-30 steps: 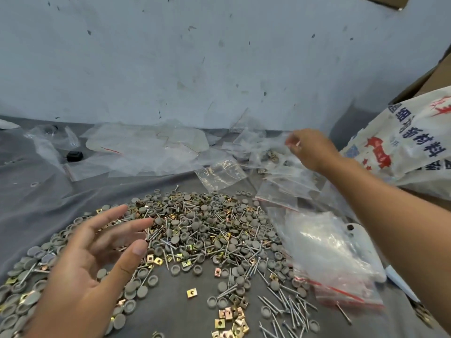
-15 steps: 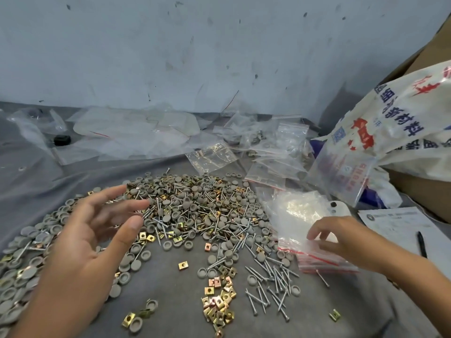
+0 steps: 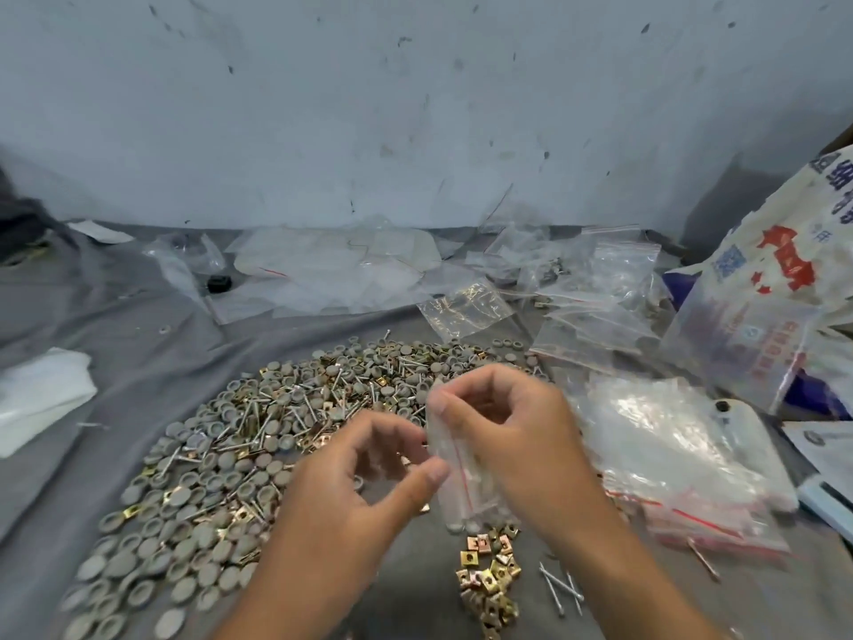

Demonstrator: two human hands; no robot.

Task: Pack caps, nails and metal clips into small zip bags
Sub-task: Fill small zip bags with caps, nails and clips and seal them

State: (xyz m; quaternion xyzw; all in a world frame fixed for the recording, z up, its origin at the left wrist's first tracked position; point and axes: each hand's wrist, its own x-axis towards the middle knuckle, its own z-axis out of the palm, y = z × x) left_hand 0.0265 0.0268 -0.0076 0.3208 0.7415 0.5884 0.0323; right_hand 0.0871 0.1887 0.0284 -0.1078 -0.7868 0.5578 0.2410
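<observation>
Now, seen from the head camera, the right hand (image 3: 507,436) pinches a small zip bag (image 3: 457,473) over the near middle of the grey counter (image 3: 138,362). The left hand (image 3: 364,473) hovers beside it, fingers loosely curled, touching its edge perhaps. Caps, nails and metal clips (image 3: 295,418) lie heaped left of them; a stack of empty bags (image 3: 669,455) sits right.

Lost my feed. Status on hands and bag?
Right hand pinches small zip bag. Left hand at its mouth, holding nothing visible. Nothing blocking.
</observation>
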